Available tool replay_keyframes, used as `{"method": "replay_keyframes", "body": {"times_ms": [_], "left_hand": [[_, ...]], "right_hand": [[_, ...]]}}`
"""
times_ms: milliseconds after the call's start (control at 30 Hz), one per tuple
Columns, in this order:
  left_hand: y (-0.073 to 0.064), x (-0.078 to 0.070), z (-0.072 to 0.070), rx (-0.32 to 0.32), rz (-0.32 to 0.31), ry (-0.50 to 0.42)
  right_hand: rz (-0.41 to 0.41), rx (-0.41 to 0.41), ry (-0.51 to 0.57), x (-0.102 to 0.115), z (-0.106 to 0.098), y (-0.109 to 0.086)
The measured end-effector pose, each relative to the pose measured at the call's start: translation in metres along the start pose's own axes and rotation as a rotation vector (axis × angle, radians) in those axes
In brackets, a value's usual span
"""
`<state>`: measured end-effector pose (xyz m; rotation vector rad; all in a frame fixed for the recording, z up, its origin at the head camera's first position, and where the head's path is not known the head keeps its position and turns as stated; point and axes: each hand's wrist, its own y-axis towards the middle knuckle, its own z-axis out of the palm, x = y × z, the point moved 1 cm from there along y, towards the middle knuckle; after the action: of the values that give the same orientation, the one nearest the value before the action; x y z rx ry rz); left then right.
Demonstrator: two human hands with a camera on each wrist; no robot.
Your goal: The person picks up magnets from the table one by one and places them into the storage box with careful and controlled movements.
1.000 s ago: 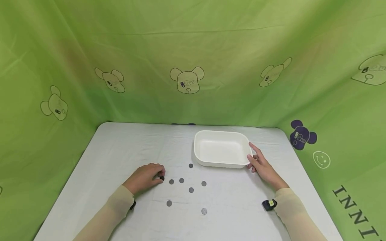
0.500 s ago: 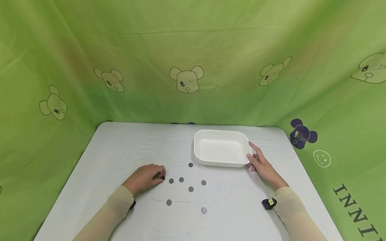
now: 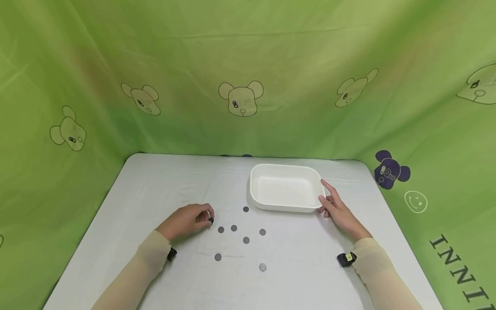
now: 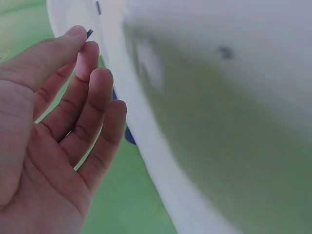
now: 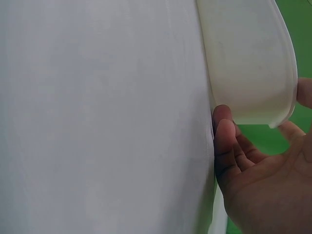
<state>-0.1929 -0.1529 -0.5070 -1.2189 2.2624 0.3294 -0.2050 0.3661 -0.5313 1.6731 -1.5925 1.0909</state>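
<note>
As a dark disc [image 3: 211,220] sits pinched between thumb and fingertip of the left hand [image 3: 187,220], seven flat grey discs [image 3: 246,240] lie scattered to its right on the table [image 3: 310,275]. Beyond most of them is a white tray [image 3: 286,189], its right end gripped by the right hand [image 3: 338,212], thumb at the rim. Green cloth [image 3: 186,56] hangs behind.

The left grip [image 3: 186,220] has brought its dark disc [image 3: 211,220] nearer the dish [image 3: 284,189].

Dark disc [image 3: 211,220] partly hidden by left hand [image 3: 185,220]
</note>
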Motion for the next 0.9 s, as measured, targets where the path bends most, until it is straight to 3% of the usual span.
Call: {"method": "replay_keyframes", "body": {"times_ms": [367, 900], "left_hand": [[0.018, -0.006, -0.009, -0.023, 0.040, -0.054], [0.050, -0.012, -0.010, -0.095, 0.140, -0.269]], "right_hand": [[-0.015, 0.030, 0.054, -0.003, 0.000, 0.001], [0.017, 0.031, 0.030, -0.003, -0.001, 0.005]]}}
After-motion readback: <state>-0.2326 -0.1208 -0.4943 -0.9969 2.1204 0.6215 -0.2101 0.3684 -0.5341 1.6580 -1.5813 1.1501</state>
